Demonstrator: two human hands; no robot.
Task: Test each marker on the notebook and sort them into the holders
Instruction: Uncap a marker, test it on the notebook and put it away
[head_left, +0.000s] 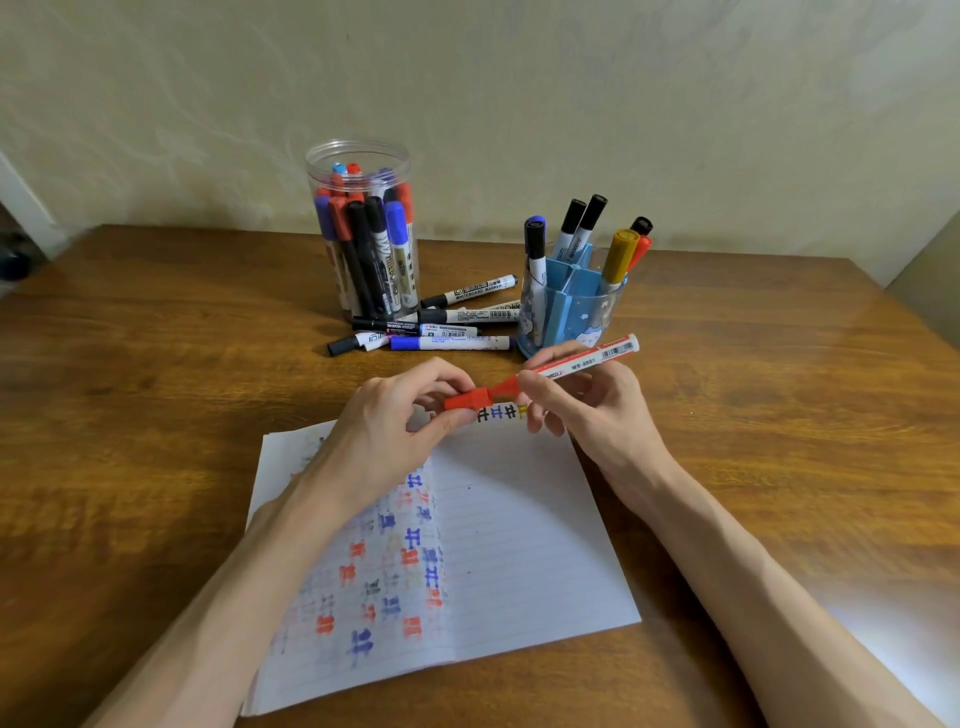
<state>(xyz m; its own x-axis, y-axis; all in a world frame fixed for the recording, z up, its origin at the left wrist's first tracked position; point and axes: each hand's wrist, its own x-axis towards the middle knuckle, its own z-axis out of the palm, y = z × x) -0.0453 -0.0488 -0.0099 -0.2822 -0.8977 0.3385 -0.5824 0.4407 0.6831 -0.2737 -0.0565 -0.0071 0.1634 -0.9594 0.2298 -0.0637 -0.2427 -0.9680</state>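
While left fingers (437, 372) pinch cap (467, 400), right fingers (540, 387) red marker (587, 359) | jar (314, 171), blue holder (571, 297): markers (387, 249)

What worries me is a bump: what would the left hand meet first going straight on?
Probably the right hand, which holds the red marker whose cap the left hand pinches.

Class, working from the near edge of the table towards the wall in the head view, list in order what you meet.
The notebook → the left hand and right hand holding the red marker → the loose markers → the clear jar of markers.
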